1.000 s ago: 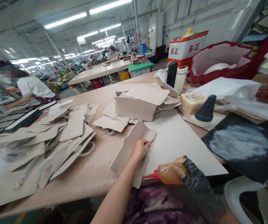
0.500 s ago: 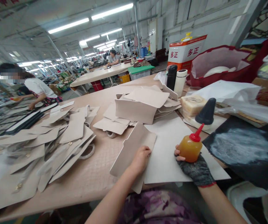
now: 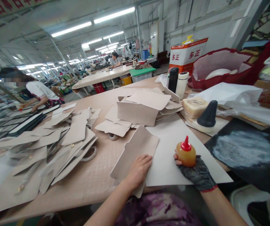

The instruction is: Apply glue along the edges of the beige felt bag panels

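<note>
My left hand lies flat with fingers stretched on a beige leather-like panel, near its right edge. That panel partly overlaps a large white sheet at the table's front. In a dark grey fingerless glove, my right hand is wrapped round a squeeze bottle of amber liquid with a red pointed nozzle. The bottle is held above the white sheet, its nozzle pointing up. Behind the panel rests a pile of beige bag pieces.
More beige pieces with handles cover the left of the table. At right are a black cone, a yellowish block, a black sheet with white smears, two flasks and a red bag. A co-worker stands at far left.
My left hand's fingers have gone from curled to stretched flat on the panel. The bottle has turned more upright and shifted slightly left and down in my right hand.
</note>
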`<state>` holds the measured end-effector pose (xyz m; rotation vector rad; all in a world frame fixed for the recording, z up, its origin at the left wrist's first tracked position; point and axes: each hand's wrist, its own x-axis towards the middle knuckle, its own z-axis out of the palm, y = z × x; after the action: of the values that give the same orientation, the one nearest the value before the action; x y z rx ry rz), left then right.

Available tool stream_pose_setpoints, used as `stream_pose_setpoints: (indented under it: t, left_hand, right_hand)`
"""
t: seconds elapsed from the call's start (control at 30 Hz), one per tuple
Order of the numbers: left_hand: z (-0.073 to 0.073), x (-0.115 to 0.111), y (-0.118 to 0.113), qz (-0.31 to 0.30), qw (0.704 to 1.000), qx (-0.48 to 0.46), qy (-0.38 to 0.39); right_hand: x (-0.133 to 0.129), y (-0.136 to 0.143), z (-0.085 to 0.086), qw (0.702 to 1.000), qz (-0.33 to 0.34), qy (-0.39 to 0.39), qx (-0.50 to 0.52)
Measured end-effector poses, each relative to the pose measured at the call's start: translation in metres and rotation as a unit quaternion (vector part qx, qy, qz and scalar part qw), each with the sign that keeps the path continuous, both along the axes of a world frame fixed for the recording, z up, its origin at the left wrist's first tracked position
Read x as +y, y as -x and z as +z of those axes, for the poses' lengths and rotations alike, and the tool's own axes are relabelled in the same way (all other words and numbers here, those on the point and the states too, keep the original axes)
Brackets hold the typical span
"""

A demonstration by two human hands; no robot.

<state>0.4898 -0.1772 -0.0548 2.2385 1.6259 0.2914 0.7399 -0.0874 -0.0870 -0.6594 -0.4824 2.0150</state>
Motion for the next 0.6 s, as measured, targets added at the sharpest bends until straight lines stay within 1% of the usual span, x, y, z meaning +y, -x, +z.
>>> stream_pose_setpoints:
  t: [0.1,0.2,0.3,0.37,0.43,0.47,0.5,0.53,0.57,0.6]
  left_hand:
    - [0.012,0.01,0.004,-0.023,1.0,0.02,-0.009]
    - [0.025,0.023,0.006,-0.066,0.997,0.035,0.01]
    - [0.037,0.033,0.004,-0.113,0.991,0.061,0.032]
    - [0.043,0.036,0.0,-0.122,0.989,0.078,0.036]
    - [0.048,0.035,-0.001,-0.12,0.989,0.084,0.032]
    - [0.051,0.033,0.0,-0.11,0.99,0.083,0.022]
    - [0.054,0.03,0.003,-0.085,0.993,0.081,0.003]
    - [0.057,0.026,0.008,-0.041,0.996,0.082,-0.023]
    - [0.061,0.021,0.014,0.024,0.995,0.086,-0.052]
    - [0.065,0.015,0.021,0.105,0.987,0.09,-0.076]
  right_hand:
    - [-0.002,0.001,0.007,0.999,0.025,-0.028,-0.029]
    - [-0.003,0.002,0.01,0.998,0.027,-0.043,-0.036]
    - [-0.006,0.002,0.009,0.999,0.022,-0.022,-0.033]
    - [-0.008,0.001,0.007,0.999,0.018,-0.014,-0.023]
    - [-0.009,0.0,0.004,0.999,0.017,-0.026,-0.023]
    - [-0.008,0.001,0.003,0.999,0.02,-0.043,-0.027]
    - [-0.006,0.001,0.002,0.997,0.033,-0.061,-0.038]
    - [-0.003,0.002,0.001,0.995,0.047,-0.081,-0.044]
    - [0.0,0.004,-0.001,0.992,0.06,-0.097,-0.049]
    - [0.005,0.006,-0.002,0.991,0.073,-0.103,-0.054]
